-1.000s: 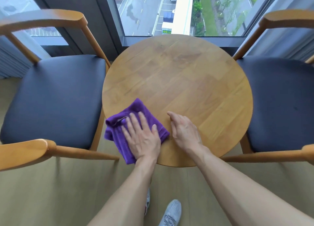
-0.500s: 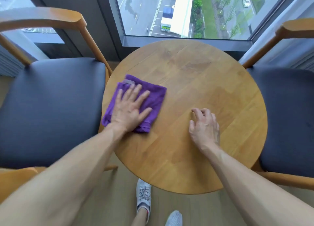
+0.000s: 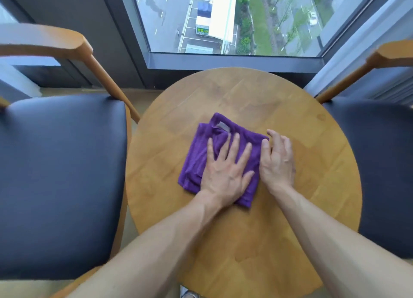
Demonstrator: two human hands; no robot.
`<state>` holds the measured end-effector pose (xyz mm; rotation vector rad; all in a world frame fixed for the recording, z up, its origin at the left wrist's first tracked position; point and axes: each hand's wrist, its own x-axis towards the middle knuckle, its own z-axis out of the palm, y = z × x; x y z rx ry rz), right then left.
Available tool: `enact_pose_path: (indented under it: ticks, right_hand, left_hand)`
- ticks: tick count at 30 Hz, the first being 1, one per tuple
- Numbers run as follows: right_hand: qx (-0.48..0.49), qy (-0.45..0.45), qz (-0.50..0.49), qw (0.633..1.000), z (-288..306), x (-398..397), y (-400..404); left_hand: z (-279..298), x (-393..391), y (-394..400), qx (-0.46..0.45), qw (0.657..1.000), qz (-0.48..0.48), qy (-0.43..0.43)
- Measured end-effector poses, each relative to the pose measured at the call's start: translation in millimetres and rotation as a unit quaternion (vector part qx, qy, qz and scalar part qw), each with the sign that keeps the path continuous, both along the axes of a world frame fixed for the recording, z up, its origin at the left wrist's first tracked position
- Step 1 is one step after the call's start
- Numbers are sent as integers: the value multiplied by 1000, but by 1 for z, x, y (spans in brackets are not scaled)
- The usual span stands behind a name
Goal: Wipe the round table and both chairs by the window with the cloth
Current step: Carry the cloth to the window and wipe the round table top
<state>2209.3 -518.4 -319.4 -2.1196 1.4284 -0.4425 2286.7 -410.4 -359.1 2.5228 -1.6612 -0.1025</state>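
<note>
A large window [image 3: 223, 18] fills the far side of the scene, set in a dark grey frame [image 3: 234, 61]. Through the glass, far below, lie a wet road with lane markings, a parking area, a white-roofed building and a strip of grass with trees. Daylight comes in through it, soft and even. A dark wall panel [image 3: 67, 11] stands at far left. Pale curtain folds [image 3: 368, 58] hang at far right. The floor [image 3: 93, 92] below is light wood-toned.

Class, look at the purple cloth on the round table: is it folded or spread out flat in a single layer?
Folded. The purple cloth shows stacked layered edges along its left side, under the flat left hand.
</note>
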Motion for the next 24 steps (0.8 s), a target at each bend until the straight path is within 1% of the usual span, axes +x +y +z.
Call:
enact_pose_path:
  ticks: [2, 4, 6, 9, 11, 14, 18, 19, 21, 24]
  right_hand:
    - [-11, 31, 10, 999, 0, 9, -7]
    - [-27, 78, 43, 996, -3, 15, -11]
    - [-34, 111, 70, 991, -6, 22, -14]
    - [-37, 131, 93, 986, -12, 33, -20]
    - [-38, 122, 102, 987, -13, 40, -28]
    - [-30, 101, 128, 986, -15, 45, -41]
    - [54, 9, 144, 988, -7, 40, -70]
    - [67, -9, 153, 986, -4, 35, -80]
    - [75, -29, 163, 983, -1, 21, -101]
    - [76, -36, 143, 986, 1, -6, -135]
  left_hand:
    - [0, 25, 13, -3, 999, -45, -6]
    - [0, 54, 24, 9, 999, -40, -13]
    - [1, 86, 31, 33, 999, 13, -10]
    - [2, 131, 40, 48, 988, 146, -8]
    - [2, 151, 45, 40, 973, 228, 5]
    - [2, 153, 32, 34, 947, 318, 35]
    - [1, 142, -26, 24, 907, 418, 48]
    - [1, 140, -46, 24, 901, 429, 50]
    - [0, 136, -87, 26, 902, 429, 53]
    - [0, 123, -151, 31, 919, 388, 58]
